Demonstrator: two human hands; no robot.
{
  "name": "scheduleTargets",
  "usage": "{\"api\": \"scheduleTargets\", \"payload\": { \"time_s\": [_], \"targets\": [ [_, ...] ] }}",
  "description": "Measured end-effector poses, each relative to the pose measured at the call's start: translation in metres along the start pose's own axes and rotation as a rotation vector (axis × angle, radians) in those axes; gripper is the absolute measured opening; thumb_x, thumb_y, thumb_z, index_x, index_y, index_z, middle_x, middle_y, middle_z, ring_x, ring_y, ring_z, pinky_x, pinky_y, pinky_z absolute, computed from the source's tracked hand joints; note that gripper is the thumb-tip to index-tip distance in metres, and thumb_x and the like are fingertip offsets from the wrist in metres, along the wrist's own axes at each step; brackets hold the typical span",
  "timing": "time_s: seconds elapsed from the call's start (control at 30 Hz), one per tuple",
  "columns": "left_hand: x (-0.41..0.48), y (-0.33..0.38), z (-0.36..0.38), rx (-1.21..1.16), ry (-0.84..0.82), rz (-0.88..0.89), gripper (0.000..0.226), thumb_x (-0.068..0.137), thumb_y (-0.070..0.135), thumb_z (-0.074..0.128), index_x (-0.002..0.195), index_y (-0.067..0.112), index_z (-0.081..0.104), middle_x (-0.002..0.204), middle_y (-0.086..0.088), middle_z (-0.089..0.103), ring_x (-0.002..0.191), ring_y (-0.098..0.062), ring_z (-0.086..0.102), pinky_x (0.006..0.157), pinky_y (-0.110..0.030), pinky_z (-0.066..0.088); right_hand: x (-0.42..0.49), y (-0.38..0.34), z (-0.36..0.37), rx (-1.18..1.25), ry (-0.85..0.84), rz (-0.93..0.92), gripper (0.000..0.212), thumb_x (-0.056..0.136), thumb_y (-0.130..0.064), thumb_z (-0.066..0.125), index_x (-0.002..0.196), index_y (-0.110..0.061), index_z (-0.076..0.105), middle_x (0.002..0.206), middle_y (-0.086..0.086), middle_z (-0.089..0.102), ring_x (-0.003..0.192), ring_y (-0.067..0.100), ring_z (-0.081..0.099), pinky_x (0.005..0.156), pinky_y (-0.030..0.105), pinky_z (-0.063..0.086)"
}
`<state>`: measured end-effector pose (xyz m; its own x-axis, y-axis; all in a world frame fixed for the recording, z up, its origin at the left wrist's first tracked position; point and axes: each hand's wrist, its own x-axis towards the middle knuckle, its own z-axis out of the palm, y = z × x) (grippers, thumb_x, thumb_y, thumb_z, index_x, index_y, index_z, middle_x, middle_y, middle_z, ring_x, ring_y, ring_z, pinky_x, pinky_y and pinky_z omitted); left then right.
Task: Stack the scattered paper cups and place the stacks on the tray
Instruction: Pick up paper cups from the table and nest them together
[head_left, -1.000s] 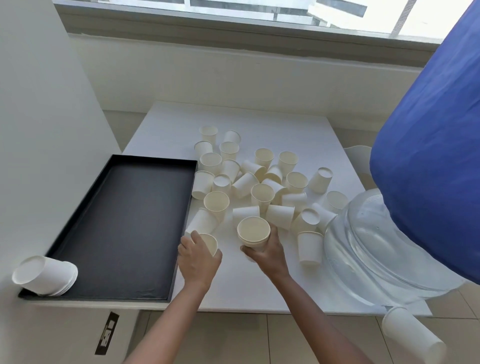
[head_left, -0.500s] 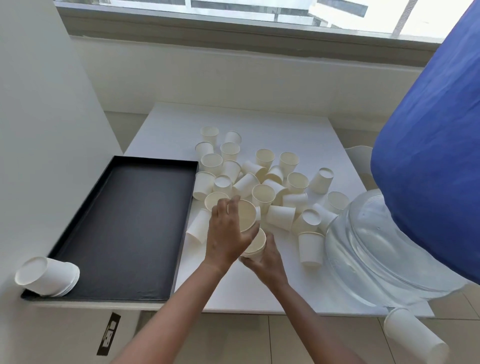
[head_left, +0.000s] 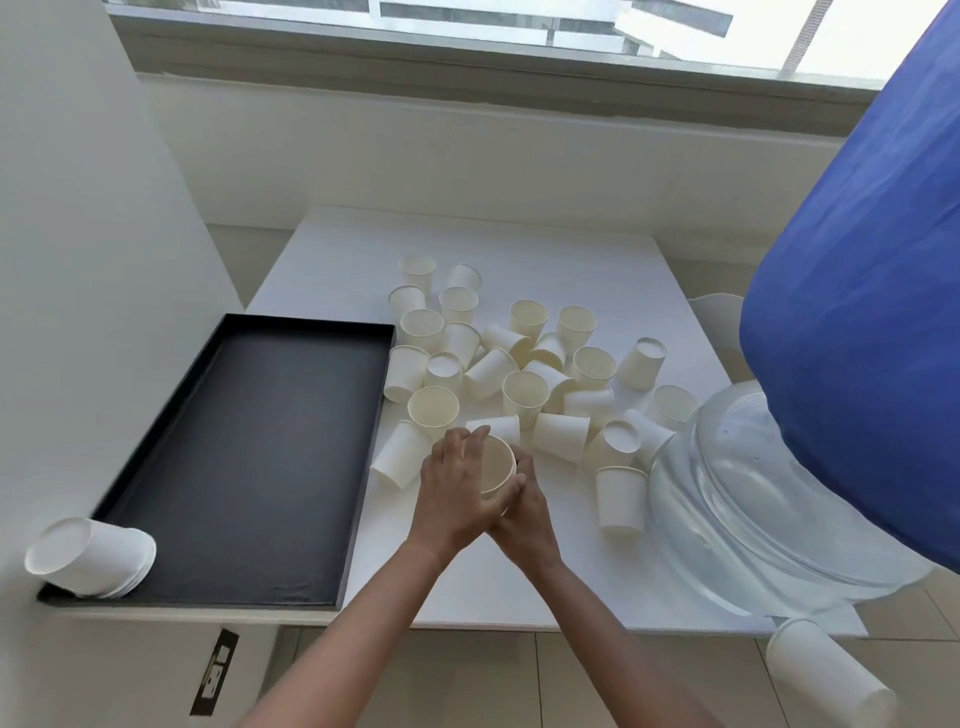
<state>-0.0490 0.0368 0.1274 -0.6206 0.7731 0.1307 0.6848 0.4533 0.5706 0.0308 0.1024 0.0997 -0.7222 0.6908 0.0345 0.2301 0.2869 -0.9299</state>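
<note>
Your left hand (head_left: 453, 491) and right hand (head_left: 525, 517) both clasp the nested cups (head_left: 496, 462), just right of the tray (head_left: 306, 326). Judged light, thin-walled and easily crushed: hold the sidewalls below the rim, gently. Loose cups (head_left: 524, 392) lie scattered right of the tray.

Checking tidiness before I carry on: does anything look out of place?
Yes. The stack of white paper cups lies on its side at the black rectangular tray's near-left corner, overhanging the rim, so it might roll off.
</note>
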Motion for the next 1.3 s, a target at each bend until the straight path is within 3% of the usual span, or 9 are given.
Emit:
{"api": "scheduleTargets", "payload": {
  "time_s": [0.1, 0.2, 0.27, 0.33, 0.5, 0.7, 1.03, 1.2, 1.3],
  "targets": [
    [-0.002, -0.004, -0.005, -0.003, -0.053, 0.029, 0.086, 0.076, 0.074, 0.027, 0.143, 0.020, 0.025, 0.138, -0.003, 0.034, 0.131, -0.018, 0.028, 0.107, -0.030, 0.020, 0.001, -0.002, 0.002, -0.034, -0.015, -0.025, 0.069, 0.072, -0.020, 0.072, 0.130, -0.013, 0.036, 0.124, 0.005, 0.054, 0.103, 0.019, 0.059, 0.081, 0.023, 0.048],
    [0.002, -0.012, -0.011, -0.027, -0.016, 0.007, 0.089, 0.071, 0.072, 0.012, 0.140, 0.019, 0.032, 0.138, -0.003, 0.039, 0.131, -0.018, 0.031, 0.105, -0.031, 0.022, 0.001, -0.003, 0.002, -0.009, 0.009, -0.019, 0.071, 0.067, -0.026, 0.079, 0.125, -0.016, 0.038, 0.118, 0.002, 0.056, 0.103, 0.016, 0.058, 0.080, 0.015, 0.045],
    [0.009, -0.022, -0.013, 0.008, 0.052, -0.056, 0.075, 0.082, 0.064, 0.027, 0.138, 0.014, 0.036, 0.135, -0.007, 0.044, 0.128, -0.023, 0.037, 0.103, -0.034, 0.026, 0.003, -0.001, 0.001, -0.006, 0.027, -0.011, 0.072, 0.065, -0.024, 0.082, 0.123, -0.018, 0.039, 0.118, -0.001, 0.056, 0.104, 0.013, 0.056, 0.078, 0.010, 0.043],
    [0.016, -0.034, -0.015, 0.071, 0.080, -0.143, 0.058, 0.090, 0.042, 0.045, 0.136, 0.008, 0.036, 0.132, -0.014, 0.045, 0.125, -0.029, 0.040, 0.101, -0.038, 0.032, 0.004, 0.001, 0.000, -0.032, 0.033, -0.002, 0.071, 0.065, -0.018, 0.082, 0.122, -0.018, 0.039, 0.116, -0.004, 0.054, 0.104, 0.013, 0.054, 0.077, 0.012, 0.040],
    [0.022, -0.057, -0.016, 0.162, 0.023, -0.265, 0.047, 0.092, 0.023, 0.045, 0.134, 0.003, 0.034, 0.130, -0.019, 0.044, 0.119, -0.032, 0.044, 0.096, -0.038, 0.037, 0.001, 0.010, -0.002, -0.091, 0.033, 0.022, 0.070, 0.065, -0.017, 0.081, 0.121, -0.018, 0.039, 0.110, -0.007, 0.052, 0.098, 0.011, 0.050, 0.075, 0.015, 0.036],
    [0.024, -0.070, -0.009, 0.292, -0.114, -0.358, 0.062, 0.091, 0.027, 0.050, 0.140, 0.006, 0.019, 0.128, -0.018, 0.041, 0.120, -0.031, 0.043, 0.098, -0.037, 0.040, -0.002, 0.015, -0.005, -0.101, 0.034, 0.056, 0.071, 0.065, -0.016, 0.081, 0.121, -0.017, 0.039, 0.109, -0.005, 0.052, 0.096, 0.012, 0.050, 0.068, 0.005, 0.033],
    [0.030, -0.076, -0.003, 0.256, -0.223, -0.507, 0.058, 0.087, 0.023, 0.055, 0.133, 0.005, 0.025, 0.131, -0.017, 0.045, 0.114, -0.032, 0.052, 0.090, -0.039, 0.044, -0.004, 0.017, -0.006, -0.113, 0.004, 0.091, 0.072, 0.065, -0.018, 0.081, 0.123, -0.017, 0.038, 0.111, -0.005, 0.052, 0.099, 0.013, 0.050, 0.077, 0.020, 0.038],
    [0.034, -0.079, -0.001, 0.257, -0.248, -0.551, 0.089, 0.080, 0.040, 0.062, 0.142, 0.006, 0.008, 0.136, -0.017, 0.040, 0.121, -0.029, 0.047, 0.093, -0.036, 0.041, -0.005, 0.018, -0.007, -0.104, 0.005, 0.100, 0.071, 0.065, -0.017, 0.081, 0.122, -0.019, 0.038, 0.110, -0.006, 0.053, 0.099, 0.012, 0.051, 0.076, 0.017, 0.037],
    [0.037, -0.078, 0.002, 0.203, -0.257, -0.544, 0.097, 0.080, 0.042, 0.063, 0.144, 0.007, -0.001, 0.140, -0.019, 0.036, 0.125, -0.030, 0.043, 0.097, -0.038, 0.039, -0.007, 0.021, -0.009, -0.099, 0.011, 0.103, 0.071, 0.064, -0.017, 0.081, 0.121, -0.021, 0.038, 0.112, -0.007, 0.053, 0.099, 0.011, 0.051, 0.071, 0.006, 0.036]
  ]
}}
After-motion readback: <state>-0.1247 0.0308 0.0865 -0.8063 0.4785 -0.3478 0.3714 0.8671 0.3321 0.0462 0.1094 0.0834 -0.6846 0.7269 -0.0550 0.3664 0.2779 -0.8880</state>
